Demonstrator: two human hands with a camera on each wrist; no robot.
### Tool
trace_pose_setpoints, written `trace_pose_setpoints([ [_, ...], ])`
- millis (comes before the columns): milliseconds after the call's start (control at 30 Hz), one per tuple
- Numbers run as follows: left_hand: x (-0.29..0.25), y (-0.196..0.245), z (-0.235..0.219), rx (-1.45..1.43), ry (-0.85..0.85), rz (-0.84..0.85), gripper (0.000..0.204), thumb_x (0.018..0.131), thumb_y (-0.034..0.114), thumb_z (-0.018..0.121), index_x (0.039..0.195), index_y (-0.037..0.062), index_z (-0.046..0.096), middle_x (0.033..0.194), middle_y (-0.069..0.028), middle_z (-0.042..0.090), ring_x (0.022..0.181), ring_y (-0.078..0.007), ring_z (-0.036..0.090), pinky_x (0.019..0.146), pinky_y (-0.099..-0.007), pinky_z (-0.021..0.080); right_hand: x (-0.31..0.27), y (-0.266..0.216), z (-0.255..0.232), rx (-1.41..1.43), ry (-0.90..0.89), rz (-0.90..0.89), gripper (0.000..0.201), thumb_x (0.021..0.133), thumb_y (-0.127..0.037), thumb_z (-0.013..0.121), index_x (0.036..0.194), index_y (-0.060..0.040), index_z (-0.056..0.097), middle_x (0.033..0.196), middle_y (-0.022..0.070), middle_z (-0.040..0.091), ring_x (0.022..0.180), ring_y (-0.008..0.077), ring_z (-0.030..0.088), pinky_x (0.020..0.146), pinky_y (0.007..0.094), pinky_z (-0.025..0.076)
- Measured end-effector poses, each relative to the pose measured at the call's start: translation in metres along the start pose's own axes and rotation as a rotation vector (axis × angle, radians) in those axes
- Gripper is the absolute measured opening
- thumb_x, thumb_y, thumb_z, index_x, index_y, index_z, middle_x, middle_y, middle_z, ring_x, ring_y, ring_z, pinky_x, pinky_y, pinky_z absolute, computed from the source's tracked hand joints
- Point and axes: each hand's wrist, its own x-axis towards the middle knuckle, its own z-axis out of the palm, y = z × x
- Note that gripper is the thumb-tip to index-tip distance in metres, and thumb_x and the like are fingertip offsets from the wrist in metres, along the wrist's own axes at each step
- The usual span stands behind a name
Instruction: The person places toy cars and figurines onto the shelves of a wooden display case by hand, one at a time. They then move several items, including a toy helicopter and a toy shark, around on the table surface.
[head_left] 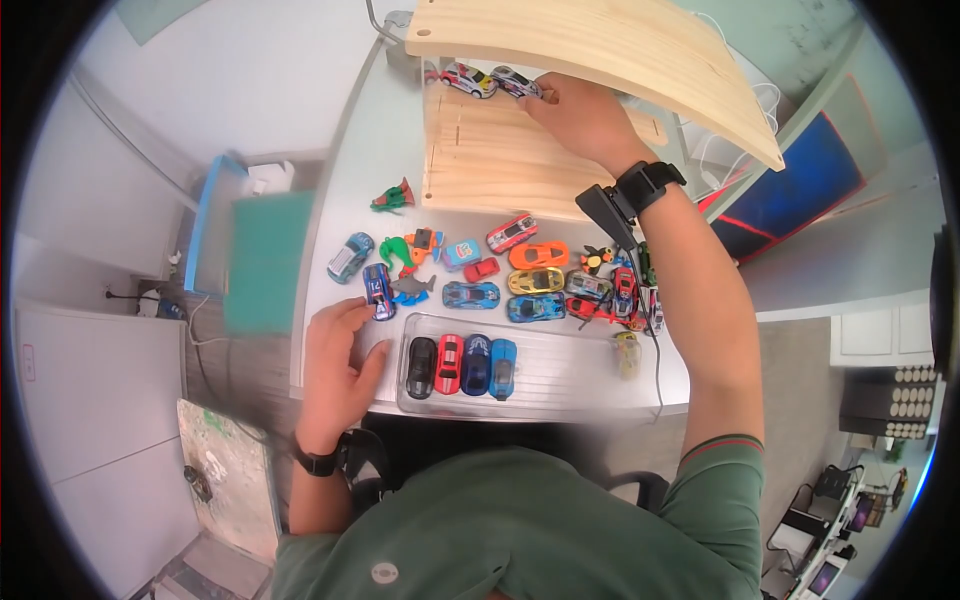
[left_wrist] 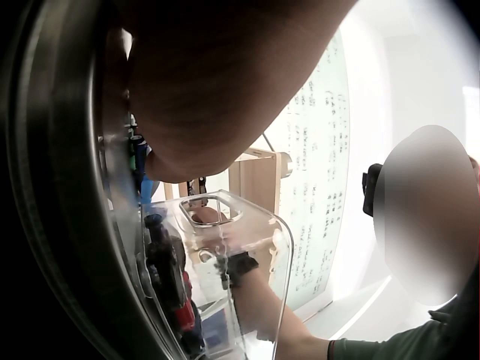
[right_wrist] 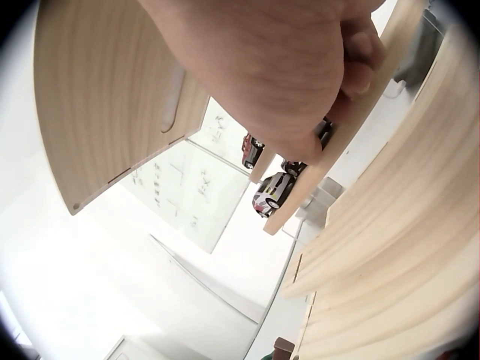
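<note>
At the wooden shelf (head_left: 480, 140), my right hand (head_left: 585, 115) pinches a white-and-dark toy car (head_left: 517, 82) at its rear end. A white toy car with red and yellow markings (head_left: 468, 80) stands just beside it on the same shelf level, and shows again as the white car (right_wrist: 274, 193) in the right wrist view. My left hand (head_left: 335, 365) rests on the table, fingertips at the back of a blue toy race car (head_left: 378, 290), thumb apart from it. In the left wrist view the left hand's fingers are hidden.
A clear plastic tray (head_left: 580, 385) near the front edge holds several toy cars lined up at its left. Between tray and shelf lie several more cars, such as an orange car (head_left: 538, 255), plus a grey toy shark (head_left: 412, 285) and a toy penguin (head_left: 598, 258).
</note>
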Motion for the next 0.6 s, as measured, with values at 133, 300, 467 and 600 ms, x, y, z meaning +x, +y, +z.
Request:
trace_pose_setpoints([
  [133, -0.0002, 0.0005, -0.0003, -0.003, -0.005, -0.005, 0.051, 0.083, -0.003, 0.078, 0.132, 0.0041, 0.064, 0.138, -0.0195, 0.062, 0.128, -0.039, 0.06, 0.11, -0.0454, 0.048, -0.0002, 0.0002, 0.0019, 0.012, 0.029, 0.021, 0.057, 0.1, -0.048, 0.066, 0.133, -0.0017, 0.071, 0.12, 0.021, 0.077, 0.112, 0.036, 0.073, 0.096, 0.0421, 0.056],
  [300, -0.0005, 0.0003, 0.0, 0.001, -0.002, 0.005, 0.052, 0.082, -0.004, 0.077, 0.132, 0.0047, 0.064, 0.139, -0.0191, 0.062, 0.128, -0.0387, 0.06, 0.11, -0.0456, 0.048, 0.0044, 0.0045, 0.0054, 0.015, 0.032, 0.017, 0.059, 0.101, -0.05, 0.064, 0.136, -0.0026, 0.07, 0.126, 0.0217, 0.076, 0.116, 0.036, 0.072, 0.099, 0.0416, 0.055],
  [467, -0.0007, 0.0008, -0.0002, -0.004, -0.005, -0.005, 0.053, 0.082, -0.004, 0.078, 0.132, 0.0049, 0.064, 0.139, -0.0189, 0.062, 0.129, -0.0387, 0.059, 0.111, -0.0456, 0.047, 0.0027, 0.0029, 0.0049, 0.047, 0.033, 0.017, 0.059, 0.101, -0.051, 0.064, 0.136, -0.0041, 0.07, 0.126, 0.0212, 0.076, 0.117, 0.0354, 0.072, 0.099, 0.0415, 0.055],
  [600, -0.0006, 0.0005, -0.0001, 0.005, -0.005, -0.001, 0.053, 0.082, -0.004, 0.078, 0.132, 0.0049, 0.063, 0.139, -0.0188, 0.062, 0.13, -0.0387, 0.059, 0.111, -0.0459, 0.047, 0.002, 0.0017, 0.0027, 0.035, 0.013, 0.015, 0.059, 0.101, -0.052, 0.065, 0.136, -0.0056, 0.07, 0.125, 0.0208, 0.076, 0.116, 0.0347, 0.073, 0.098, 0.041, 0.055],
])
